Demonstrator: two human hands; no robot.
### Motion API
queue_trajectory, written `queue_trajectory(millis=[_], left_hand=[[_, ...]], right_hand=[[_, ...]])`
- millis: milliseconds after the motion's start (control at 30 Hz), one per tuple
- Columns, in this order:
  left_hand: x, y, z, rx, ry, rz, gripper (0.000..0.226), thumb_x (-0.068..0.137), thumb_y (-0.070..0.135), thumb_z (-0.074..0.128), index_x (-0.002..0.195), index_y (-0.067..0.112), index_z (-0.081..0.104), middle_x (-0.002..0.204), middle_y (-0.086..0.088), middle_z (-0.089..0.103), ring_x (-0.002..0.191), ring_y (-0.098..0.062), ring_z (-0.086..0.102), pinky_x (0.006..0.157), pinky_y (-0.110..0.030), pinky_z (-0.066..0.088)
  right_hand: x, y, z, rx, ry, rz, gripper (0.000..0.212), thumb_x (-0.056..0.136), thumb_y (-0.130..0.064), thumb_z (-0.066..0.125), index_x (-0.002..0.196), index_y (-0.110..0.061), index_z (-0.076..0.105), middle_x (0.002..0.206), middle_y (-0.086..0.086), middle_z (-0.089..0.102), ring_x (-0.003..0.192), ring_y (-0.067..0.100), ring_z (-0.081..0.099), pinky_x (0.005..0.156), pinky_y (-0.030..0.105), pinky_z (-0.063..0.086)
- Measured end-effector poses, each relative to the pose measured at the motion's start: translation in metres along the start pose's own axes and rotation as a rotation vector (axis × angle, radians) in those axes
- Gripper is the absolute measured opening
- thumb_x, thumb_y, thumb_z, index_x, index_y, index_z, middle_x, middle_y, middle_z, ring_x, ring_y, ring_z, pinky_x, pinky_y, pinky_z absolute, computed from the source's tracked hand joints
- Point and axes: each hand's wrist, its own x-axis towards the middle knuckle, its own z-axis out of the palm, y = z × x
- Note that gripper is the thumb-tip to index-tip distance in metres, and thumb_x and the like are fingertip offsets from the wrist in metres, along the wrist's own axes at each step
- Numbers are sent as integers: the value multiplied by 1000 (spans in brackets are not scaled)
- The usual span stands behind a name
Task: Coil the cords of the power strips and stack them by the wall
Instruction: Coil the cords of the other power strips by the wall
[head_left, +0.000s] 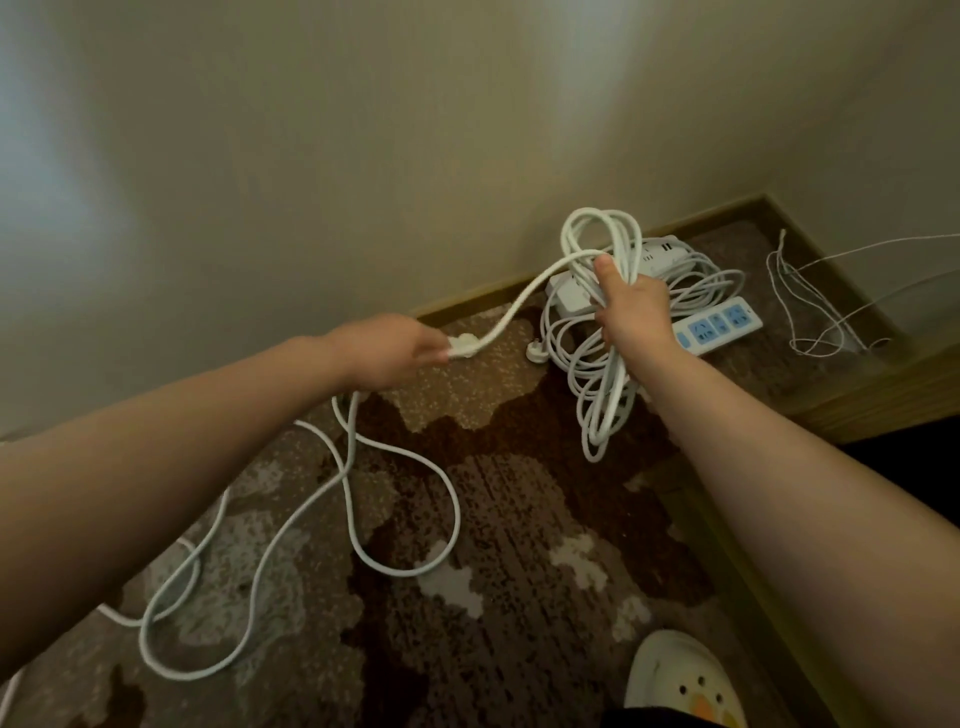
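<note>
Both hands hold one white cord (519, 306). Right hand (631, 306) grips its coiled loops; left hand (387, 351) pinches the slack.

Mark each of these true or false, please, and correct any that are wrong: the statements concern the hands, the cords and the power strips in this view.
1. The right hand grips a bundle of coiled cord. True.
2. The left hand is empty. False: it holds the white cord leading to the bundle.
3. Loose cord lies in loops on the carpet. True.
4. The power strip with blue sockets lies in the middle of the carpet. False: it lies near the wall, beside the bundle.
5. Both hands are raised above the floor. True.
</note>
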Motion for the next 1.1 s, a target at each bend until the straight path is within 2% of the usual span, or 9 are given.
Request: queue_trajectory(millis=[67,167,267,333,400,633,767,900,1100], left_hand=[[3,24,12,99,-123,68,30,98,43,42,80,23,58,68,7,53,63,-10,51,56,-26,34],[5,47,25,-26,-103,125,38,98,44,41,65,24,50,63,6,53,58,-9,50,56,-28,36],[7,56,11,-527,99,47,41,100,37,38,66,19,53,58,5,49,51,-8,45,52,-26,38],[16,61,-5,-926,211,-57,42,101,36,34,67,17,49,49,9,39,41,-6,33,41,-20,29],[27,69,-12,-1057,236,-106,42,102,38,31,70,16,46,49,8,34,39,-6,28,39,-19,24],[47,85,26,-976,107,-353,46,102,40,26,72,13,47,54,-1,37,45,-15,32,46,-24,24],[55,97,24,-711,113,-268,45,102,30,31,65,13,50,57,-4,47,52,-18,42,52,-29,34],[57,102,22,-395,139,-186,42,102,25,30,82,4,60,81,-16,61,76,-28,57,71,-37,43],[62,103,20,-311,94,-98,33,101,22,33,85,6,58,96,-20,64,88,-31,59,84,-44,48]], right_hand=[[0,-1,5,-83,7,-39,52,90,-62,57,66,-16,48,60,6,49,53,20,47,51,33,37],[-1,-7,6,-155,3,-90,58,88,-66,54,59,-17,44,53,3,45,45,18,40,49,32,34],[0,-8,-1,-168,10,-127,59,91,-65,51,57,-17,44,49,-1,42,40,14,36,46,29,32],[-5,-7,0,-145,-13,-130,56,93,-62,51,60,-17,50,48,-4,43,37,10,37,44,26,32],[-13,-7,5,-85,-56,-132,53,95,-58,51,59,-19,46,45,-8,41,36,9,36,43,24,30],[-29,-10,7,34,-256,-202,46,99,-50,50,78,-9,56,55,5,43,41,12,39,42,25,32],[-30,-11,6,63,-335,-200,31,92,-36,67,79,-8,61,56,4,49,43,14,43,45,28,37],[-27,-14,3,27,-411,-193,30,81,-32,80,74,-12,60,47,-6,54,39,9,45,40,22,39],[-30,-17,2,54,-505,-187,23,81,-20,80,69,-10,62,45,-5,58,35,6,49,37,19,37]])
